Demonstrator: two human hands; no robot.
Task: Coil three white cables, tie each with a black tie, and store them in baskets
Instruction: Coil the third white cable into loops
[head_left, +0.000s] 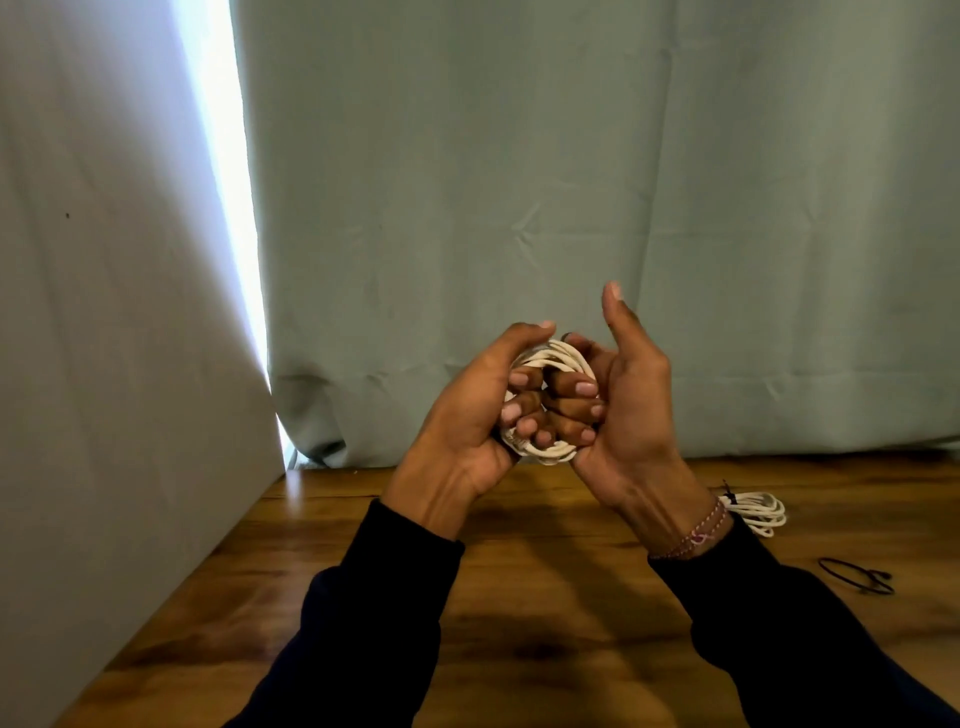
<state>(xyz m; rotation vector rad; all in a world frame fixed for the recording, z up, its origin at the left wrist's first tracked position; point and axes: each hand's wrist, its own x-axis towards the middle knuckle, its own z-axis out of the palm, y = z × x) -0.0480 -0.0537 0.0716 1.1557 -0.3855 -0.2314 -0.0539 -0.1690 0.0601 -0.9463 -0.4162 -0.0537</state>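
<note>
A coiled white cable is held up above the wooden table between both hands. My left hand grips its left side, fingers curled through the loops. My right hand grips the right side with curled fingers, its thumb pointing up. A small dark bit shows at the coil's top between the hands; I cannot tell if it is a tie. A second coiled white cable lies on the table at the right, bound with a black tie. A loose black tie lies nearer me on the right.
The wooden table runs from the front to a grey-green curtain at the back. A white panel stands along the left side. No baskets are in view.
</note>
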